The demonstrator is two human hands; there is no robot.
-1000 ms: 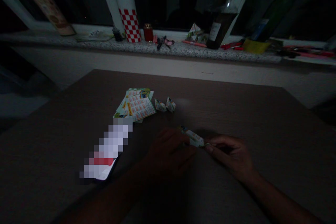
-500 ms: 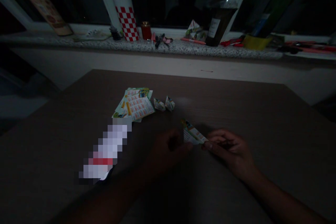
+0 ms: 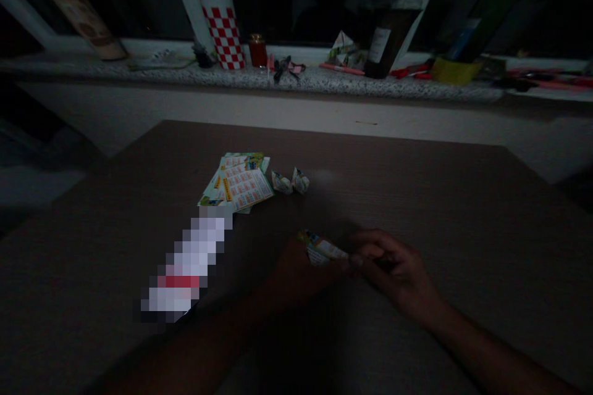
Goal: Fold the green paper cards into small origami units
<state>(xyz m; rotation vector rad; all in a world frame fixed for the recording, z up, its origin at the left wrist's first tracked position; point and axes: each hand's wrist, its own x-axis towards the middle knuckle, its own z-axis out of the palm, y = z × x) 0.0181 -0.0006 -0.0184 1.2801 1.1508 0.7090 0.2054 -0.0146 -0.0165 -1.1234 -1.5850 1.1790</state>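
A folded piece of printed paper (image 3: 325, 249), green, white and blue, is held low over the table between my two hands. My left hand (image 3: 301, 271) is closed round its left side, the thumb along the lower edge. At the right corner, my right hand (image 3: 393, 268) pinches the paper between thumb and fingers. Beyond them stand two small folded paper pieces (image 3: 300, 181), side by side. Just left of these lies a loose stack of printed leaflets (image 3: 245, 188). Dim light hides the finer folds.
A pixelated, bright object (image 3: 189, 265) lies left of my hands on the wooden table (image 3: 417, 179). Behind it, the stone windowsill (image 3: 324, 83) carries a red-and-white checkered bottle (image 3: 226, 37), a red jar (image 3: 257, 51), a dark cup (image 3: 382, 43) and a yellow holder (image 3: 456, 71).
The folded paper has shifted left and slightly towards me. My left hand has closed over its left side, and my right hand has moved a little left with it.
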